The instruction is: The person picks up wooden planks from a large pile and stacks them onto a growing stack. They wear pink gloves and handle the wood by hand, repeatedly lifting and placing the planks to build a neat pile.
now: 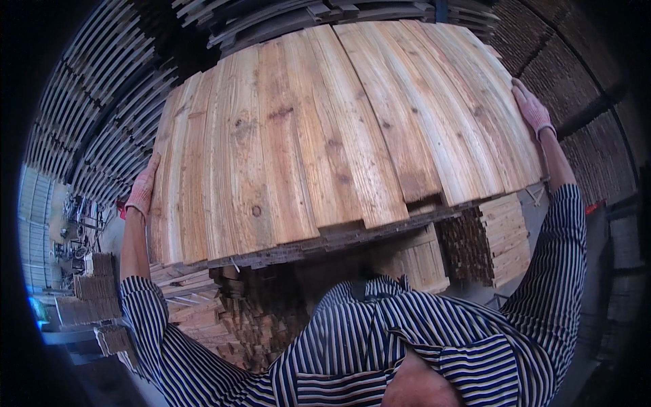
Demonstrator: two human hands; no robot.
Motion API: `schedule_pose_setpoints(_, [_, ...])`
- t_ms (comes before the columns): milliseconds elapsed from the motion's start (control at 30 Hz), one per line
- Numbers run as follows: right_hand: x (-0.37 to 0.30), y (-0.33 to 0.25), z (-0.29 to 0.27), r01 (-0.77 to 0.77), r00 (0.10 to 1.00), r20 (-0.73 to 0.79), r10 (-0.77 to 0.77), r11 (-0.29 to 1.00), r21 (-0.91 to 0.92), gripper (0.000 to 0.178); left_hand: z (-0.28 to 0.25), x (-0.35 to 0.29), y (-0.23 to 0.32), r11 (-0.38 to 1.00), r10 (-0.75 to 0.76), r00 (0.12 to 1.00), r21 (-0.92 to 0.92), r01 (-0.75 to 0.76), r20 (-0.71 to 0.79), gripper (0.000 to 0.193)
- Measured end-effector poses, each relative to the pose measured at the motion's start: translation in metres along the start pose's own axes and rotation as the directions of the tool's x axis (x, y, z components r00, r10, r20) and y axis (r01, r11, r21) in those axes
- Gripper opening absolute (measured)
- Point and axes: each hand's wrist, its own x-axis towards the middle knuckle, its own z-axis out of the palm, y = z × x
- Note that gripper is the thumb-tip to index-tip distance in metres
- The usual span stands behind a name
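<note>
A broad layer of pale, knotty wooden boards spreads in front of me, laid side by side with uneven near ends. A dark gap runs between two boards right of the middle. My left hand, in a pinkish work glove, grips the left outer edge. On the opposite side my right hand, gloved alike, holds the right outer edge higher up. Both arms reach wide around the wood, and the fingers are partly hidden by the edges. More layers show under the near ends; what bears them is hidden.
Stacked lumber rises at the far left, and dark stacks stand at the right. Below the boards are more wood piles on the floor. At the lower left lie smaller piles by a light blue wall.
</note>
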Motion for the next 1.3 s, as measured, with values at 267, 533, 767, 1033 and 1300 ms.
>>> schedule_pose_setpoints(267, [-0.242, -0.199, -0.039, 0.544, 0.672, -0.612, -0.417, 0.839, 0.025, 0.048, 0.075, -0.207, 0.002, 0.578, 0.81, 0.452, 0.639, -0.508, -0.374, 0.059])
schedule_pose_setpoints(533, [-0.301, -0.244, 0.011, 0.479, 0.735, -0.534, -0.418, 0.877, -0.027, 0.048, 0.207, -0.315, -0.009, 0.423, 0.884, 0.25, 0.447, -0.788, -0.395, 0.06])
schedule_pose_setpoints(767, [-0.205, -0.278, -0.029, 0.81, 0.577, -0.279, -0.767, 0.58, 0.081, 0.049, 0.3, -0.332, 0.031, 0.278, 0.946, 0.324, 0.437, -0.855, 0.032, 0.057])
schedule_pose_setpoints(1033, [0.051, -0.433, 0.081, 0.842, 0.491, -0.154, -0.857, 0.512, -0.168, 0.043, 0.342, -0.32, 0.058, -0.594, 0.751, 0.66, -0.461, 0.659, -0.024, 0.035])
schedule_pose_setpoints(1300, [0.164, -0.422, 0.114, 0.8, 0.54, -0.145, -0.829, 0.559, -0.22, 0.049, 0.374, -0.319, 0.063, -0.58, 0.814, 0.548, -0.286, 0.763, -0.19, 0.046])
